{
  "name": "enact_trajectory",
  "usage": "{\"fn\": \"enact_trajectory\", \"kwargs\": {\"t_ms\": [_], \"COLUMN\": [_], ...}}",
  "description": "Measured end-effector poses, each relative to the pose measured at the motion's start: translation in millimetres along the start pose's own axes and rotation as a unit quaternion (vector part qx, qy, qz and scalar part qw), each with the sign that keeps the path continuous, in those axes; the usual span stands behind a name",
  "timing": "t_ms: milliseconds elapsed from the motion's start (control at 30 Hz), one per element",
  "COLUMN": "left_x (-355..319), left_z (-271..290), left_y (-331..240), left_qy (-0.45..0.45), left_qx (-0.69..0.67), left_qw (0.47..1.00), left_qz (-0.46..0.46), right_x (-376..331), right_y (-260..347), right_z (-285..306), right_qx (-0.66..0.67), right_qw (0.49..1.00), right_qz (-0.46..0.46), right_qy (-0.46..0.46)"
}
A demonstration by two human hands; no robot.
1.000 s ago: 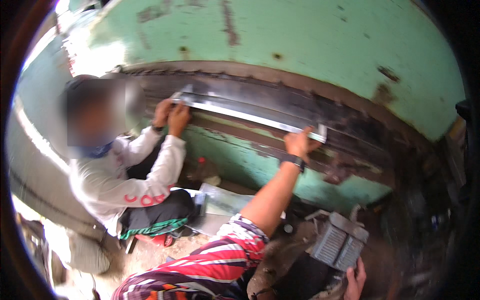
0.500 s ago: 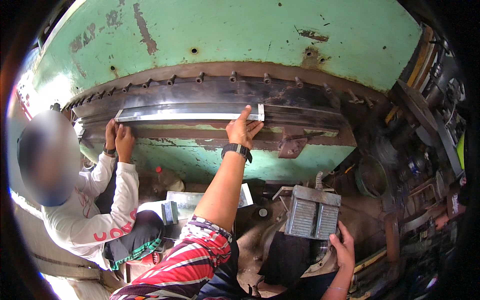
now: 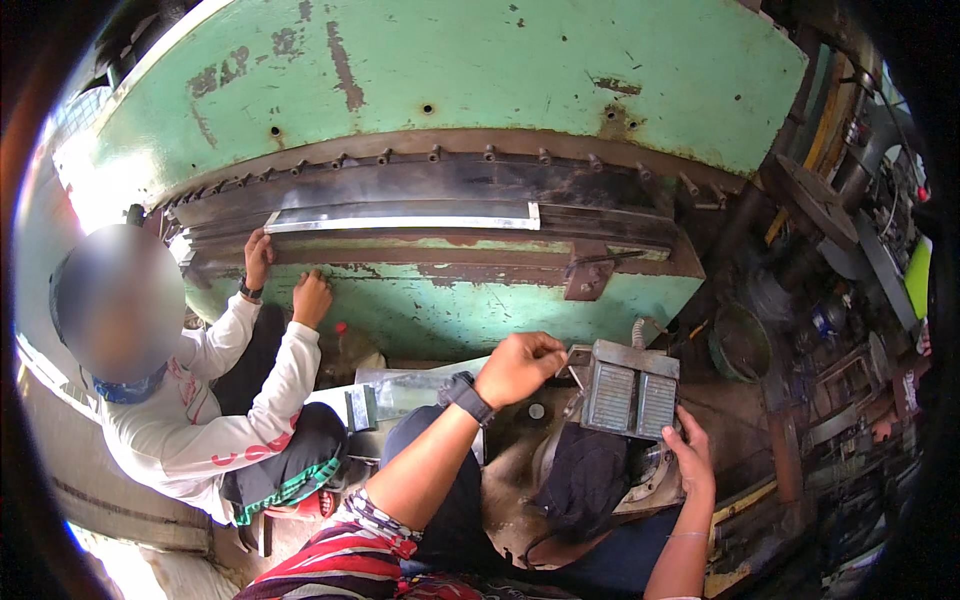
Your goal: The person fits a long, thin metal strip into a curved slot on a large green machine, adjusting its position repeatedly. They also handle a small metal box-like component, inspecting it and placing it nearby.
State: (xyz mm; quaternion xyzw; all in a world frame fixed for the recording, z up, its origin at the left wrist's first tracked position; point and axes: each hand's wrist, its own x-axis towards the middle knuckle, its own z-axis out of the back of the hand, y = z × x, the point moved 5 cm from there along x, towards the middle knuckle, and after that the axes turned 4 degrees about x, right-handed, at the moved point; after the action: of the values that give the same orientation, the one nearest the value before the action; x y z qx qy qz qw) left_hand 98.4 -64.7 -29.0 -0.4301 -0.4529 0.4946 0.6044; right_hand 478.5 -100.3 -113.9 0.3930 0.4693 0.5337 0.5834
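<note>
Right hand [image 3: 690,450] touches foot pedal [image 3: 613,396] near round bucket [image 3: 742,372] (contents unclear).

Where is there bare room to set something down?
Bare floor lies between the wearer's left leg and the dark cloth; another patch lies between the pedal box and the round bin. Metal parts crowd the far right.

The wearer's two hands [image 3: 522,368] [image 3: 692,455], two ridged pedals [image 3: 611,396] [image 3: 655,405], one metal strip [image 3: 420,223], one co-worker [image 3: 200,430]
</note>
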Motion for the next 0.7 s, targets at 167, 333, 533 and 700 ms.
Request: {"fn": "enact_trajectory", "kwargs": {"t_ms": [167, 333, 533, 700], "left_x": [-0.4, 2.6, 2.0, 4.1], "left_z": [-7.9, -14.5, -17.8, -19.0], "left_y": [-13.2, -11.7, -15.4, -14.0], "left_qy": [-0.033, -0.048, -0.034, -0.035], "left_qx": [0.143, 0.136, 0.191, 0.187], "left_qw": [0.988, 0.988, 0.98, 0.981], "left_qz": [-0.048, -0.057, -0.053, -0.037], "right_x": [0.2, -3.5, -3.4, -3.5], "right_y": [4.3, 12.9, 6.7, 9.2], "right_z": [2.5, -1.0, 2.7, 0.5], "right_qx": [0.0, 0.01, 0.005, 0.006], "right_qw": [1.0, 1.0, 1.0, 1.0], "right_qz": [-0.003, 0.009, -0.007, -0.004], "right_qy": [-0.003, 0.0, -0.007, -0.013]}}
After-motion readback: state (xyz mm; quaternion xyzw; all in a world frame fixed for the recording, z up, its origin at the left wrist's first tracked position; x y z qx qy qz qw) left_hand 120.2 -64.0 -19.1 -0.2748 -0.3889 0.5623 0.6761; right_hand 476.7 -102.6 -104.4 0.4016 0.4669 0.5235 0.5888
